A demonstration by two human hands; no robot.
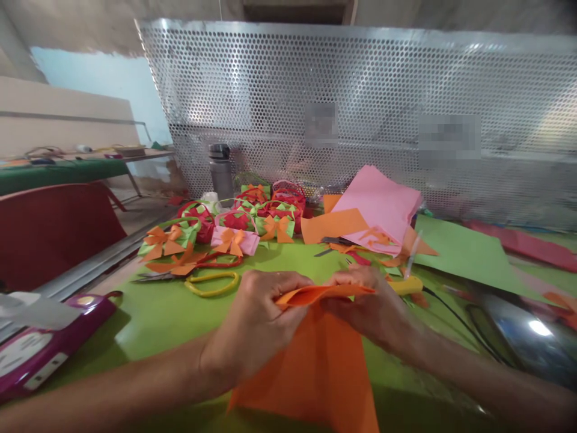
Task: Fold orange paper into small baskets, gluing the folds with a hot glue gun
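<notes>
An orange paper sheet [315, 361] lies on the green table [171, 313] in front of me, its far edge lifted and folded back toward me. My left hand [259, 322] pinches that folded edge on the left side, fingers closed on the paper. My right hand [369, 307] grips the same fold on the right side, fingers pressed on it. Both hands sit close together over the sheet.
Yellow-handled scissors [205, 279] lie beyond my left hand. Several paper baskets with orange bows [234, 225] stand further back. Pink and orange sheets [374, 207] are piled at mid-right, a green sheet [464, 252] at right. A perforated metal screen [360, 108] closes the back. A purple case [40, 349] lies left.
</notes>
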